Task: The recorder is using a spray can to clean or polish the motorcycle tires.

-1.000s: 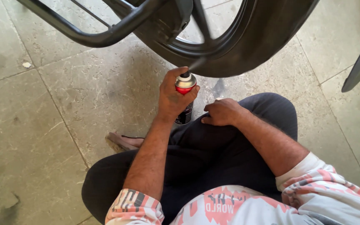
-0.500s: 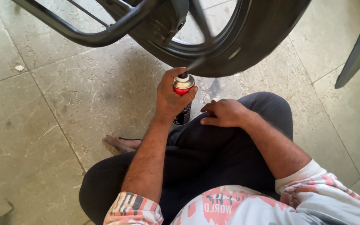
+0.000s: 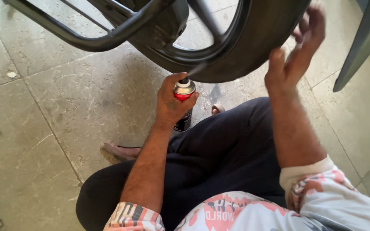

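The right hand (image 3: pixel 294 55) was blurred. The left hand (image 3: pixel 170 102) hid most of the spray can (image 3: pixel 184 92). The top edge cut off the wheel (image 3: pixel 253 47).

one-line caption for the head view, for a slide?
Left hand holds a red-topped spray can at a black tyre; right hand is raised beside the tyre.

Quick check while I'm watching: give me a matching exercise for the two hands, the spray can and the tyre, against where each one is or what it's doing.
Things:
1. left hand
2. right hand
3. spray can
4. tyre

States:
a. black, raised off the floor
b. red with a silver top, upright
c. gripping the can, finger on the nozzle
d. open, fingers at the tyre tread

Pairs: 1-c, 2-d, 3-b, 4-a
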